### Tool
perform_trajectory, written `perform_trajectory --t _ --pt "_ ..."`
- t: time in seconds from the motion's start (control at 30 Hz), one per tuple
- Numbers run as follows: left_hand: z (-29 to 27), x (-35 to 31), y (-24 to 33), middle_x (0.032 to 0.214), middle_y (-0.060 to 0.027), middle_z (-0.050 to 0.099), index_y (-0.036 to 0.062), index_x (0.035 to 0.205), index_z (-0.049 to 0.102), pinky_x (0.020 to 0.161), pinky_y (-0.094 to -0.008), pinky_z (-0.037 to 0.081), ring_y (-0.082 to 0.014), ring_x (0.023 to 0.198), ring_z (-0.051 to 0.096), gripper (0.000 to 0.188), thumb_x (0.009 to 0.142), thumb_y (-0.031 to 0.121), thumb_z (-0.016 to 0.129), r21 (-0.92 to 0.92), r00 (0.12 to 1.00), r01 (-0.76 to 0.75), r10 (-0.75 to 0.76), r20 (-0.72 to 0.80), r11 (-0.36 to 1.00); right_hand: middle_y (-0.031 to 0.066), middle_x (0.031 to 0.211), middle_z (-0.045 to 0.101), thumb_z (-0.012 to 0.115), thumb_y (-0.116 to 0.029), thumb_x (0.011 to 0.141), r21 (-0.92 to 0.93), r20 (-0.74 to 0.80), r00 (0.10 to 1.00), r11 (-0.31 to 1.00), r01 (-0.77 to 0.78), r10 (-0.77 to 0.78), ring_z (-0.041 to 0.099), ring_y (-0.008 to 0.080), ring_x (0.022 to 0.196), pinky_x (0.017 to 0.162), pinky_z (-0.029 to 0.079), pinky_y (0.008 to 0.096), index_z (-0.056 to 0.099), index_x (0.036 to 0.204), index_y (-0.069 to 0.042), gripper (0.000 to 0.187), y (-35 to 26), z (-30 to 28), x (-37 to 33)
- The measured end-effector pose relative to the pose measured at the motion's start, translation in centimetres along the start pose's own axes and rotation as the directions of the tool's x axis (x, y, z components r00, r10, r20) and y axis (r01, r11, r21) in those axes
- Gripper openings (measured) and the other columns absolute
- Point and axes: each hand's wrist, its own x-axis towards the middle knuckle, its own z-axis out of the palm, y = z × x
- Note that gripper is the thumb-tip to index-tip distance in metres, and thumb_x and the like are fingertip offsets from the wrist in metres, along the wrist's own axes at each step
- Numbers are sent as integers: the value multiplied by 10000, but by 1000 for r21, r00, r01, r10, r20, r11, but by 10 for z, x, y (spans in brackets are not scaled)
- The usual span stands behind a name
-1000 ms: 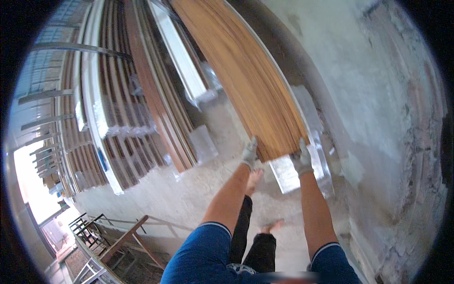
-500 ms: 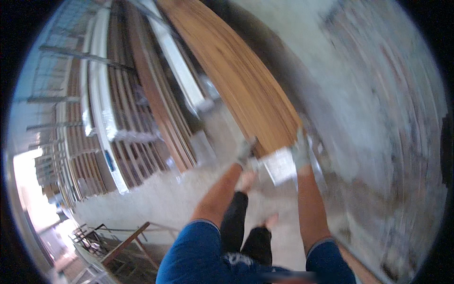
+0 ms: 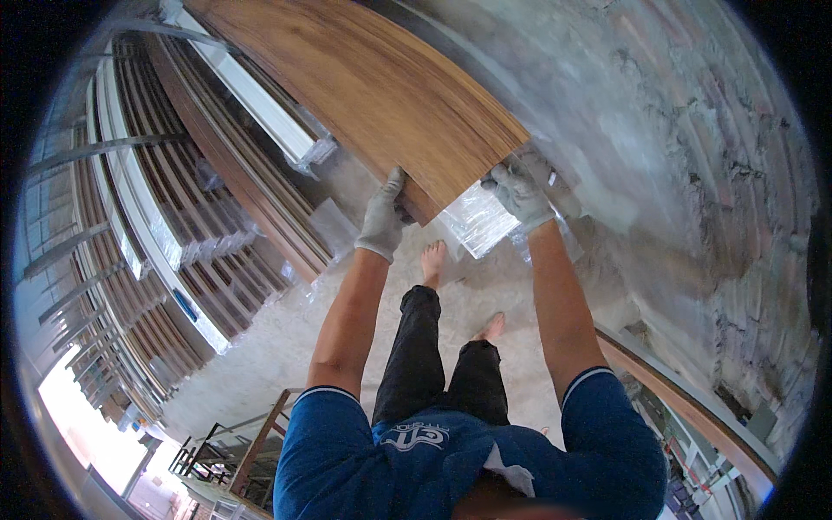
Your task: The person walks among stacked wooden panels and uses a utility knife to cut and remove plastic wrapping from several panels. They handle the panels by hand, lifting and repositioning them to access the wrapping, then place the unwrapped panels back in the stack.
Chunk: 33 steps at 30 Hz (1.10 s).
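A long wood-grain panel (image 3: pixel 407 95) stretches from the upper left toward me, its near end between my hands. My left hand (image 3: pixel 381 217), in a grey-white work glove, grips the left edge near the corner, thumb on top. Around the right near corner is my right hand (image 3: pixel 520 195), gloved too, its fingers curled and partly hidden at the edge. Below the near end shows a white piece in clear plastic wrap (image 3: pixel 477 221); how far it runs under the panel is hidden.
On the left, metal racks (image 3: pixel 87 156) hold stacks of long boards (image 3: pixel 208 147), some plastic-wrapped. A rough wall (image 3: pixel 711 173) rises on the right. My bare feet stand on the concrete floor (image 3: pixel 364 286). A metal frame (image 3: pixel 277 416) is at lower left, a long brown-edged board (image 3: pixel 685 399) at lower right.
The panel's near end and both hands look larger and closer, as if raised. My right hand has gone from lying along the side edge to curling at the corner. The view has shifted.
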Motion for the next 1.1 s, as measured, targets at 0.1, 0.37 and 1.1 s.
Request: perform_trajectory --t 0.1,0.37,1.1 --pt "2 -8 6 1203 -31 595 109 1279 538 899 -422 470 -191 1077 567 486 927 440 596 -12 1000 -18 19 10 1000 71 1242 576 635 -255 920 250 -74 990 964 -96 118 555 240 1128 955 455 456 484 1331 -115 460 15 -7 2" --pt "6 -18 10 1116 -65 620 61 1221 546 791 -361 492 -210 975 598 541 888 479 633 14 990 -140 140 7 990 113 1238 572 531 -444 924 638 -448 857 763 108 254 560 302 1101 976 444 446 470 1340 -92 549 98 90 17" --pt "-15 -69 -45 1269 -79 587 119 1285 555 969 -485 447 -258 1154 553 618 813 482 717 -308 993 -4 40 112 952 174 996 669 467 -484 960 -876 -468 875 62 -478 122 603 248 959 846 458 407 630 1050 70 585 -107 37 -147"
